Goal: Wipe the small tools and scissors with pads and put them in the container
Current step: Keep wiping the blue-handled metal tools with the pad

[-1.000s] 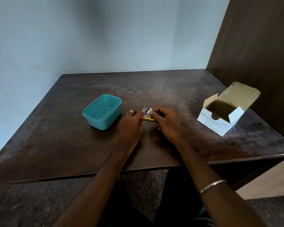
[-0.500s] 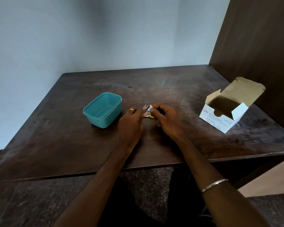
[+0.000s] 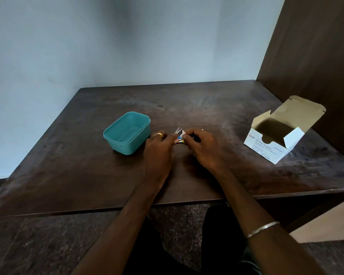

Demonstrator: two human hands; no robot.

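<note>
The left hand [image 3: 158, 153] and the right hand [image 3: 204, 149] meet at the middle of the desk [image 3: 207, 108], fingertips together over a small cluster of things. The left hand, with a gold ring [image 3: 158, 134] on one finger, pinches a small white packet [image 3: 179, 139] with blue and yellow print; the right hand's thumb and forefinger are closed on a bit of white at the packet's upper edge, too small to tell apart from it. Just behind the fingertips the metal tips of some small tools [image 3: 178, 130] stick out, lying on the desk; how many there are, and whether scissors are among them, cannot be told. A silver bangle [image 3: 262, 229] sits on the right forearm.

Just left of the left hand stands the teal plastic container [image 3: 127, 133], open-topped, with nothing visible inside; the hand's knuckles are near its right wall but apart from it. Well to the right, near the desk's right edge, sits a white cardboard box [image 3: 266, 147] printed "BD Alcohol Swabs", its lid flap raised and its inside in shadow. A dark wooden panel [image 3: 310, 46] rises behind the box, and a pale blue wall [image 3: 87, 40] backs the desk.
</note>
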